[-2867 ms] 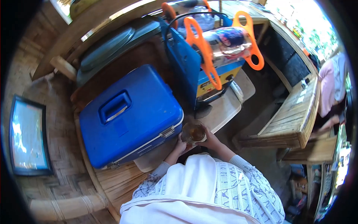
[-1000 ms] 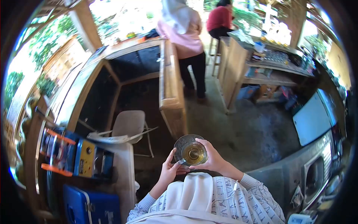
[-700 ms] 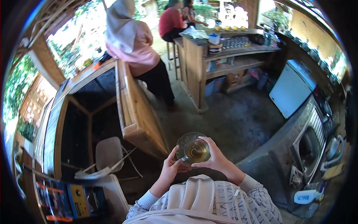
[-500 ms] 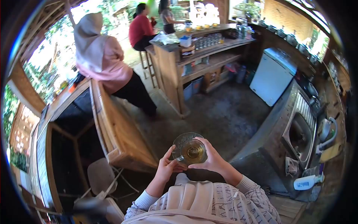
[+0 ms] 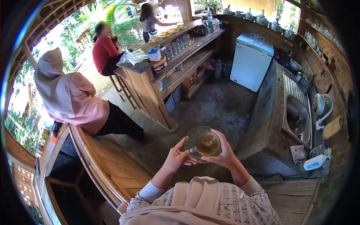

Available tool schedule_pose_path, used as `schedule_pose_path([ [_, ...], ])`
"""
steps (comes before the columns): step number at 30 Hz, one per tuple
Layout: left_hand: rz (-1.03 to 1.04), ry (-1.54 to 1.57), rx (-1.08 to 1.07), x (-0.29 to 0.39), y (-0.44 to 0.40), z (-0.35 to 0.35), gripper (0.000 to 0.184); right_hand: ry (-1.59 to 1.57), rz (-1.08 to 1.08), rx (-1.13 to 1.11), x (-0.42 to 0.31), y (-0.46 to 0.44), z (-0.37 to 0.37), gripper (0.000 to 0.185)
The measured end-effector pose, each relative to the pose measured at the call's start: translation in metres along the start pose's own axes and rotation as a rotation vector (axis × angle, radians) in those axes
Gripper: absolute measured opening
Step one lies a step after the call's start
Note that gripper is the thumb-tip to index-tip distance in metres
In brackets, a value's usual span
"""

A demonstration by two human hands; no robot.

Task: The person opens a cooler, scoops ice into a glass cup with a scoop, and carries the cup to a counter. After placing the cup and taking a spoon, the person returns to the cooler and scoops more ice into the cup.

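A clear glass cup (image 5: 208, 146) of pale amber drink is held in front of my body, over a clear glass saucer (image 5: 192, 135). My left hand (image 5: 177, 156) is closed at the saucer's near left edge, with its fingers beside the cup's handle (image 5: 192, 150). From the right, my right hand (image 5: 226, 153) curls around the cup, thumb on the near side and fingers on the far side. Whether its fingers also press on the saucer is hidden. The cup looks upright.
A wooden counter (image 5: 112, 165) runs along my left, with a person in pink (image 5: 80, 105) leaning there. Ahead stands a bar shelf (image 5: 144, 93) with glasses; two other people are beyond it. A white freezer (image 5: 250, 63) and a sink (image 5: 299, 116) are to the right.
My view has turned to the right, so the counter, people and freezer sit further left. Both hands keep hold of the cup and saucer, now slightly further right in the view.
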State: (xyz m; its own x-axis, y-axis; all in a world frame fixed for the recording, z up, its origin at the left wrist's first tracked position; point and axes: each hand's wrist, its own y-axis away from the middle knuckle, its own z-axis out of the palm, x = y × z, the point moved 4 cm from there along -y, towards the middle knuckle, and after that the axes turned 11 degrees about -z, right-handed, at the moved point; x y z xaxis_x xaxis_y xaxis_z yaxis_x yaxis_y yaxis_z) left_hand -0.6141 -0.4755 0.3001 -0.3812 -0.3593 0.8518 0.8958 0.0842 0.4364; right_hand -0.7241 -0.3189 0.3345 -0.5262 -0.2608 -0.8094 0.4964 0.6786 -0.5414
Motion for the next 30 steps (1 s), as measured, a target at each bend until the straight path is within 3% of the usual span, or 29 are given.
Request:
schedule_pose_path([
  [15,0.027,0.029,-0.030,0.079,-0.132,0.023,0.060,0.013,-0.014,-0.042,0.076,-0.101,-0.098,0.094],
  [30,0.081,0.065,0.154,0.158,-0.246,0.021,0.060,-0.127,-0.073,-0.180,0.169,-0.228,-0.164,0.086],
])
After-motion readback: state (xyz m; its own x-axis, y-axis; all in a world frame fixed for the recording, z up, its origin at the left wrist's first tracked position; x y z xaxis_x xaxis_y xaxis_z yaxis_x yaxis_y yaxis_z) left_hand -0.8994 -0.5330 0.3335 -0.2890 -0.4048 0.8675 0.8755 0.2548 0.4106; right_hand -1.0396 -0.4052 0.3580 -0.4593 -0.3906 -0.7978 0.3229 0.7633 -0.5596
